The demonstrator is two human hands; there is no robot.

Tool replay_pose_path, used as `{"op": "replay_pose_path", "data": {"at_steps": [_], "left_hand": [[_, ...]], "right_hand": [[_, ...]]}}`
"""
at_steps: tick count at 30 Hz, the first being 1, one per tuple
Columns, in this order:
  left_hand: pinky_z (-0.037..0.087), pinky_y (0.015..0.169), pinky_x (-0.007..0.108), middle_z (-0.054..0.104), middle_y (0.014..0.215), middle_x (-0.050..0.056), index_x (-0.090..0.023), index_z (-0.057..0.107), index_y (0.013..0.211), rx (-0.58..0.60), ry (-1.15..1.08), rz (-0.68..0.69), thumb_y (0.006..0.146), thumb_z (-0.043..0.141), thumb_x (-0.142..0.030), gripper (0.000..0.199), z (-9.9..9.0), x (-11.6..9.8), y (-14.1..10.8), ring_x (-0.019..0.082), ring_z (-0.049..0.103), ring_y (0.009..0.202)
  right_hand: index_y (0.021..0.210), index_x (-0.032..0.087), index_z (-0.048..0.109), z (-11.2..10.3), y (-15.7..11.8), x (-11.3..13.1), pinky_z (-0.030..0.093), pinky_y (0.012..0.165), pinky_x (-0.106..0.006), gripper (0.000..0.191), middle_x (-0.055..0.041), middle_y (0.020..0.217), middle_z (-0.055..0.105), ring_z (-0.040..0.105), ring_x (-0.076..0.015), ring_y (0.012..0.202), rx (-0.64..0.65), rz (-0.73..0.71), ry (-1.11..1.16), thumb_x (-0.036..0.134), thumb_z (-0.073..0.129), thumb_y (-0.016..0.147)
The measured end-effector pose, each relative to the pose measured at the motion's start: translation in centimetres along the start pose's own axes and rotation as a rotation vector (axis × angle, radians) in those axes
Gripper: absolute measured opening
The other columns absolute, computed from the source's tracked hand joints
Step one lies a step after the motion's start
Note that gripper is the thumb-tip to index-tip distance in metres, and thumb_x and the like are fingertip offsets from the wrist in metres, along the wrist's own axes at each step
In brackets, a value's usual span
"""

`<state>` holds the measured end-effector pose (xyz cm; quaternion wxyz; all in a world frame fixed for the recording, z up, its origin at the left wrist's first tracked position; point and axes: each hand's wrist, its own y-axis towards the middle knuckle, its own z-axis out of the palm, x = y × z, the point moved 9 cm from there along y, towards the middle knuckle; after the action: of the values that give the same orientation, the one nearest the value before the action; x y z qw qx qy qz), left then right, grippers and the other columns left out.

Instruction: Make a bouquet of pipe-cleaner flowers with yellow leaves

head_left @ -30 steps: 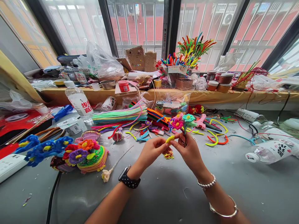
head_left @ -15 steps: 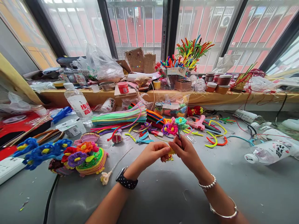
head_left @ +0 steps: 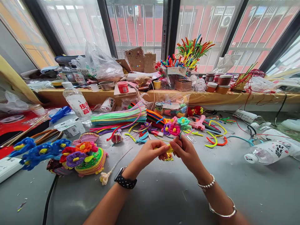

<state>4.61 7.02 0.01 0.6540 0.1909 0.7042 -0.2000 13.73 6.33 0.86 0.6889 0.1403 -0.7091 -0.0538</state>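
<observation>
My right hand (head_left: 188,153) is closed around the stems of a small bunch of pipe-cleaner flowers (head_left: 174,129), pink, purple and mint green, which stands upright above the fingers. Close beside it, my left hand (head_left: 152,151) pinches a yellow strip (head_left: 170,149) whose other end meets the right fingertips. Most of that strip is covered by the fingers, so its kind is unclear. Just behind the hands, something yellow and fuzzy (head_left: 169,157) lies on the table, partly hidden. A cream flower on a thin stem (head_left: 104,177) rests left of my left wrist.
Blue flowers (head_left: 43,151) and a round multicoloured piece (head_left: 92,162) stand at the left. Behind my hands are a bundle of pipe cleaners (head_left: 119,116) and a pink glue gun (head_left: 199,122). Plastic bottles lie at the right (head_left: 269,152); an upright bottle (head_left: 77,101) stands back left.
Both hands stay together at nearly the same place, with the flower bunch and the yellow strip still held. The whole view has shifted very slightly; a little more yellow shows between the fingers.
</observation>
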Motion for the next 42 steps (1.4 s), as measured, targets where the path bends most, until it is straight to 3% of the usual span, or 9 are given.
{"op": "replay_pose_path", "data": {"at_steps": [10,18,23,35,42], "left_hand": [[0.038,0.049,0.020,0.054,0.054,-0.001,-0.012,0.054,0.063,0.186,-0.103,-0.022,0.073,0.053,-0.039,0.029,1.4,-0.1,-0.6,0.007,0.048,0.048],[0.036,0.047,0.020,0.052,0.049,-0.001,-0.011,0.055,0.060,0.201,-0.044,-0.024,0.072,0.053,-0.042,0.033,1.5,-0.1,-0.7,0.008,0.047,0.045],[0.034,0.045,0.020,0.050,0.050,-0.001,-0.009,0.059,0.065,0.152,-0.037,0.006,0.072,0.054,-0.042,0.034,1.0,-0.4,-0.7,0.007,0.044,0.044],[0.036,0.045,0.019,0.052,0.050,-0.002,-0.012,0.053,0.061,0.181,-0.174,0.105,0.073,0.055,-0.038,0.029,1.5,-1.0,-0.8,0.006,0.045,0.044],[0.039,0.048,0.020,0.055,0.051,-0.001,-0.012,0.055,0.064,0.177,-0.174,0.105,0.072,0.058,-0.036,0.026,1.3,-1.1,-0.9,0.008,0.049,0.046]], "right_hand": [[0.063,0.020,0.027,0.6,-0.5,-0.3,0.025,0.039,-0.019,0.034,0.0078,0.057,0.030,0.029,-0.0044,0.044,0.032,0.100,0.210,0.037,0.054,0.075],[0.063,0.021,0.026,0.9,-0.6,0.0,0.028,0.041,-0.020,0.034,0.0070,0.057,0.035,0.033,-0.0058,0.047,0.073,0.076,0.136,0.036,0.053,0.076],[0.063,0.020,0.028,1.3,-0.7,0.2,0.028,0.042,-0.020,0.034,0.0073,0.055,0.035,0.035,-0.0059,0.046,0.102,0.066,0.134,0.037,0.054,0.076],[0.062,0.020,0.024,1.9,-1.0,0.6,0.021,0.038,-0.017,0.036,0.0087,0.055,0.036,0.034,-0.0025,0.041,0.071,0.123,0.512,0.026,0.058,0.075],[0.062,0.020,0.027,1.4,-0.9,0.6,0.021,0.038,-0.017,0.034,0.0081,0.056,0.037,0.034,-0.0030,0.041,0.061,0.113,0.541,0.027,0.058,0.075]]}}
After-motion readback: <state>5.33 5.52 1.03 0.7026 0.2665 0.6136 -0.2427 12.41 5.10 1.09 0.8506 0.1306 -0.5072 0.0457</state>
